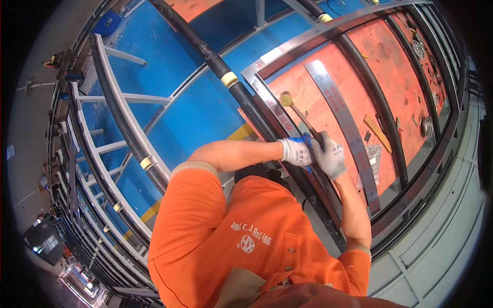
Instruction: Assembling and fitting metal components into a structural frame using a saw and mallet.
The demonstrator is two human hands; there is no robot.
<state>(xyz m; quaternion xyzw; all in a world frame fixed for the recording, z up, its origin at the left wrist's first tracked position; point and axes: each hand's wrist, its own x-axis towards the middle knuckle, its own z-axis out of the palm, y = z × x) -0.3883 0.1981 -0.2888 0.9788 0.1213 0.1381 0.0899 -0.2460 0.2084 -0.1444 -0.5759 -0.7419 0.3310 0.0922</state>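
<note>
Right below me, the orange shirt [257, 220] on my chest fills the lower middle of the view, and both my forearms come out of its short sleeves. My right hand [333, 156], in a whitish work glove, is closed around the dark grip of a yellow-headed mallet [286, 99]. Its handle slants up and to the left away from me, and the head sits over the inner edge of the frame's near side; whether it touches, I can't tell. My left hand [296, 152], gloved in white and blue, is just beside the right one, at that same side of the frame. Its fingers are partly hidden, so I can't tell what they grip, if anything.

Under my hands lies the large dark metal frame [308, 38]. Inside its outline, a long grey metal strip [336, 105] crosses an orange board [405, 87]. Beyond the strip are a crumpled silvery bag [374, 159] and a wooden stick [378, 134], with a round metal piece [425, 126] farther right. To the left, a black padded rail [205, 54] with a yellow band [229, 79] runs above a blue surface [195, 110]. Farther out stand white rack bars [146, 98], and a blue container [107, 23] sits at the upper left.
</note>
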